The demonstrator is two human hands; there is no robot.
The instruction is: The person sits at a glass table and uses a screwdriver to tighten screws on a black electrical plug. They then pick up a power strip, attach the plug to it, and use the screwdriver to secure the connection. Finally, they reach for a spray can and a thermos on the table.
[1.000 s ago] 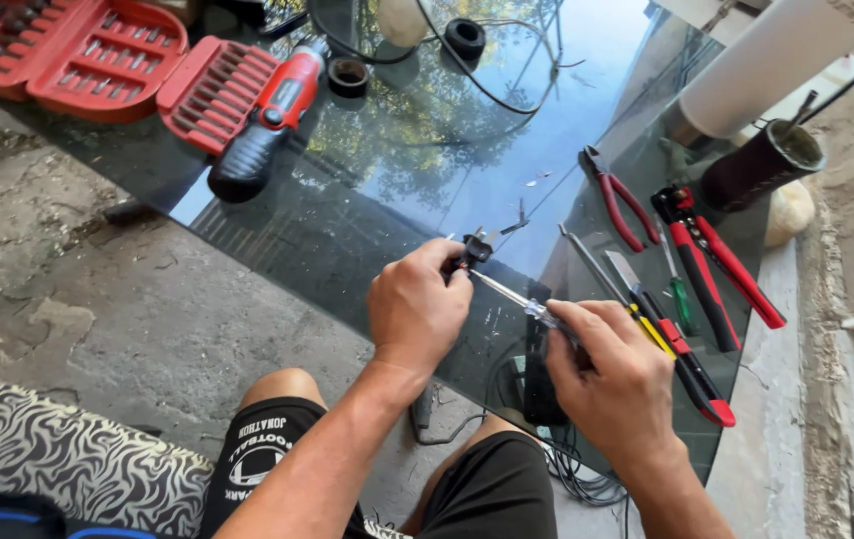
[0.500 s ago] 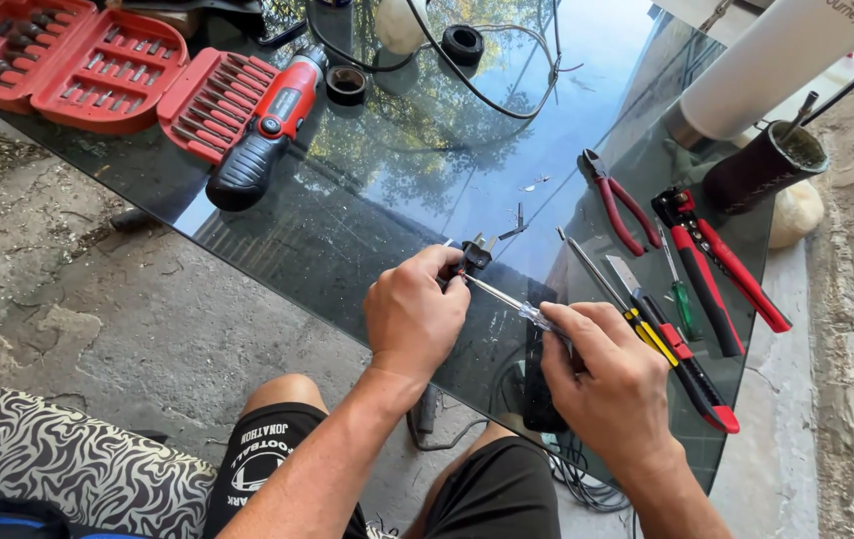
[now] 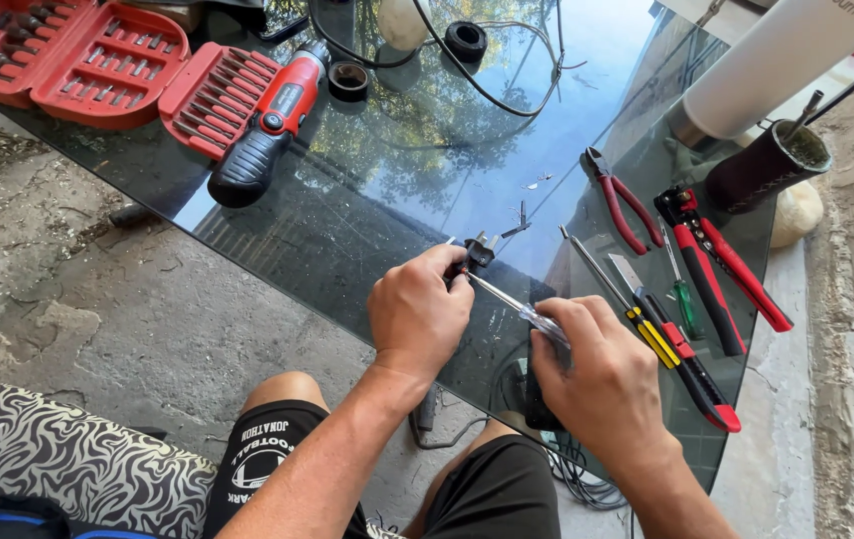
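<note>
From the head camera, your left hand pinches a small black electrical plug with metal prongs just above the dark glass tabletop, fingers pressed tight around it. Your right hand is closed around the clear handle of a slim screwdriver with a metal shaft, its tip meeting the plug. The tip looks liable to slip off the small screw and jab your left fingers or strike the glass, since the plug is held in the air rather than braced. The black cord trailing off the table edge could also tug the plug askew.

Containers: the open red plastic bit case at the far left holds rows of sockets and driver bits in its slots. A dark cylindrical cup at the right has a thin tool standing in it; the rest of its contents are hidden.
</note>
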